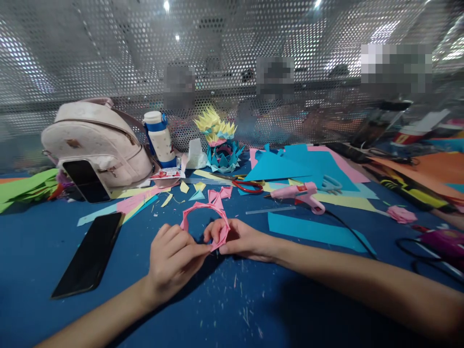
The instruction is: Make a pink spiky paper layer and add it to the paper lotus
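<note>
A ring of folded pink paper point(205, 206) is held up over the blue table, its opening facing me. My left hand point(176, 256) pinches the ring's lower edge between thumb and finger. From the right, my right hand point(242, 239) grips the lower right part, with some fingers inside the ring. The fingertips of both hands nearly meet at the bottom. Just behind the ring lie loose folded pink pieces point(220, 197). A pink glue gun point(304, 194) rests to the right, and red-handled scissors point(248, 186) lie beyond the ring.
Two phones, one flat point(89, 256) and one leaning on a pale backpack point(96, 140), are at left. A bottle point(160, 140) and a blue and yellow paper model point(224, 154) stand behind. Blue sheets point(286, 164), a blue strip point(315, 232) and cables point(350, 232) lie right.
</note>
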The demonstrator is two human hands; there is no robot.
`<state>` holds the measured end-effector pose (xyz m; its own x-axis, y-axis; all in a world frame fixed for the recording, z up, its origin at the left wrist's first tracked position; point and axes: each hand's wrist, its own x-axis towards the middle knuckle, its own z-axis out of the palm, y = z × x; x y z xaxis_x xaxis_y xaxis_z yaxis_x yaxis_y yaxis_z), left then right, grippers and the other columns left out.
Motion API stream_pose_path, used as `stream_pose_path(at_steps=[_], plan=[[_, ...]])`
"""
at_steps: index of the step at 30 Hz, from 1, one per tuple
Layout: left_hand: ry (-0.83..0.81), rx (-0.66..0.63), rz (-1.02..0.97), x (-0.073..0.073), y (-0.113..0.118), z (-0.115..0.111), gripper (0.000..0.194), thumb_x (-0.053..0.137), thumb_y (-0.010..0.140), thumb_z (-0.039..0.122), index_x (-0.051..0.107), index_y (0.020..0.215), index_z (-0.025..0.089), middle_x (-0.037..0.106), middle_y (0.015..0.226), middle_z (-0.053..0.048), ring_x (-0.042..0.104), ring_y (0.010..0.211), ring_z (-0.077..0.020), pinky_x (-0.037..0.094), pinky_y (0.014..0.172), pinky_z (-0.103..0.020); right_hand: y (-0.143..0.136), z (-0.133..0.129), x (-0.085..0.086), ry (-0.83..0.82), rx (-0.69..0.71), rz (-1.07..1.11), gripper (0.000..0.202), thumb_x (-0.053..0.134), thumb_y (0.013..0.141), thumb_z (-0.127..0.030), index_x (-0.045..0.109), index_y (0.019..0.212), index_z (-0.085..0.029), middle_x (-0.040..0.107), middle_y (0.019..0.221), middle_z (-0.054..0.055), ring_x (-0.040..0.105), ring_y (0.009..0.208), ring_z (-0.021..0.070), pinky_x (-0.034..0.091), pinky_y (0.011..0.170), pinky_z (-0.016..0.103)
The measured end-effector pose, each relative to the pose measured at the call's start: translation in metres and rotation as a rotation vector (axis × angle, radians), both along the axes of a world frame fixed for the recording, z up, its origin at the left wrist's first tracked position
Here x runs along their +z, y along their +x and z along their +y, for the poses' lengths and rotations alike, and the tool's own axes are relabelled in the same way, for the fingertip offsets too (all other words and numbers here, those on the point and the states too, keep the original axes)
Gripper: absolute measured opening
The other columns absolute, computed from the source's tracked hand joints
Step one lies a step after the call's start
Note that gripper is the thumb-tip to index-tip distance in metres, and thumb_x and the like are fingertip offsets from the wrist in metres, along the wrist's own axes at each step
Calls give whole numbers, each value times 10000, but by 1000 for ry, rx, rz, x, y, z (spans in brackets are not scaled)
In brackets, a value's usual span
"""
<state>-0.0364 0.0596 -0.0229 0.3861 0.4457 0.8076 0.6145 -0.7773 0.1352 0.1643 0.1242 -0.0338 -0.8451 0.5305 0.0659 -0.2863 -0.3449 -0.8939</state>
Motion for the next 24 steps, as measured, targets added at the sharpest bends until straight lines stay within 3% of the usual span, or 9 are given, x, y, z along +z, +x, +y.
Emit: stream_pose_path(at_steps=[6, 24], plan=[[-34, 7, -35, -2, 1, 0, 134, 713, 809, 82, 690, 889, 187, 611, 647, 0, 470, 613, -143, 271, 596, -309, -1, -1, -2, -47, -55, 4, 223, 827, 682, -182, 644, 804, -145, 594, 927, 10, 543, 835, 102, 387, 771, 249], [-63, 19, -43, -4, 1, 2, 102, 710, 819, 114, 688, 871, 198, 592, 648, 13, 480, 613, -132, 283, 601, -305, -5, -1, -8, -130, -145, 7, 201, 853, 632, -149, 659, 683, -144, 601, 809, -12, 547, 806, 101, 410, 748, 238]])
